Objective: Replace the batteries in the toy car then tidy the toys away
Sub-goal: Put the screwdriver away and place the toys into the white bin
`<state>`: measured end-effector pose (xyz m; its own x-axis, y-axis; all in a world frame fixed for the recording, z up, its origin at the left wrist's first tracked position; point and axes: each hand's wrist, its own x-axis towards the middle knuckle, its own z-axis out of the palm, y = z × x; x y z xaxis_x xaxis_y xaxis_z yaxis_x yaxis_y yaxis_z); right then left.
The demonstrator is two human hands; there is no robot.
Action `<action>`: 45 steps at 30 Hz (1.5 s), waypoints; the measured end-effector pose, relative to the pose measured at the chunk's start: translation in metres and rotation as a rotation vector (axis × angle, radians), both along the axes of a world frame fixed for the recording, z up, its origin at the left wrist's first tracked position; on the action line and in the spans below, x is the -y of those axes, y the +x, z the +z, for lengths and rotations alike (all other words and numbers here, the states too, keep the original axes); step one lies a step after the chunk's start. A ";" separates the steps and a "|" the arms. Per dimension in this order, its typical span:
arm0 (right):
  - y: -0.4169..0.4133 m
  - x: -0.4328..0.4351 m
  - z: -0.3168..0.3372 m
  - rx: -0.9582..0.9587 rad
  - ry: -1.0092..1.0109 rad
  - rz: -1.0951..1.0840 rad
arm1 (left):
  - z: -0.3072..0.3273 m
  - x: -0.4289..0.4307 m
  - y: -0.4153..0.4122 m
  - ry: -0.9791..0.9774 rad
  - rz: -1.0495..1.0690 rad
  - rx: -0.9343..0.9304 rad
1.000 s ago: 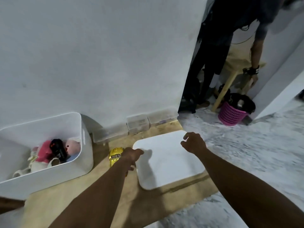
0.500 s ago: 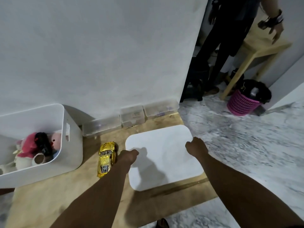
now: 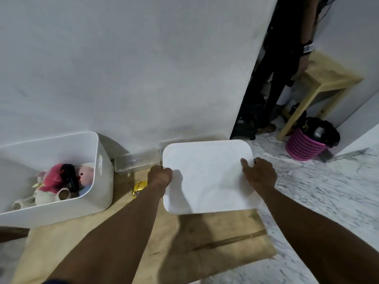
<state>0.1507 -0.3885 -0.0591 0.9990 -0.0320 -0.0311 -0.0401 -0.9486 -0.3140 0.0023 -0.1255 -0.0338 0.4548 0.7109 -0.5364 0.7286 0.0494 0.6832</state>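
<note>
1. Left hand [image 3: 160, 177]: grips the left edge of the white lid [image 3: 207, 177]. Fingers are curled tight round the rim, knuckles up, fingertips not visible.
2. Right hand [image 3: 259, 175]: grips the lid's right edge. The thumb lies flat on the top face and the other fingers wrap over the rim, mostly hidden.
3. The lid sits between both hands, top face towards the camera, roughly level. Its shadow falls on the wood board [image 3: 215, 238] below, so it looks clear of the board. Cannot tell if the far edge touches anything.
4. Toy car [image 3: 139, 186]: gold, on the board just left of the left wrist. It is mostly hidden behind the forearm and neither hand touches it.
5. White bin [image 3: 102, 191]: open top, on the board's left end against the wall, well apart from the lid.
6. Plush toys [image 3: 53, 179] are piled inside the bin with a black item [image 3: 69, 177] on top. Cannot tell what that item is.
7. Clear box [image 3: 137, 161]: at the wall base, between the bin and the lid.
8. Far right: pink basket [image 3: 303, 147] on the marble floor [image 3: 328, 201], beside a wood stool [image 3: 328, 78].
9. Second person [image 3: 276, 68] in dark clothes stands next to the stool.
</note>
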 end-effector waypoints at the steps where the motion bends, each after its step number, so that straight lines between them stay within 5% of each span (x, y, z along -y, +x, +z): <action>1: 0.000 -0.003 0.010 0.050 0.025 -0.006 | 0.013 -0.006 0.001 0.033 -0.025 0.032; 6: -0.016 -0.041 0.062 0.261 0.221 0.008 | 0.085 -0.047 -0.015 0.221 -0.087 0.187; 18: -0.139 -0.272 0.144 0.155 0.354 0.290 | 0.151 -0.254 -0.189 0.498 0.122 0.183; 28: -0.208 -0.427 0.122 -0.156 0.214 0.469 | 0.110 -0.385 -0.291 0.434 0.171 -0.039; 36: -0.218 -0.453 0.098 -0.132 0.028 0.437 | 0.069 -0.411 -0.288 0.329 0.138 -0.089; 45: -0.213 -0.447 0.090 -0.039 0.084 0.320 | 0.064 -0.414 -0.286 0.253 0.119 -0.003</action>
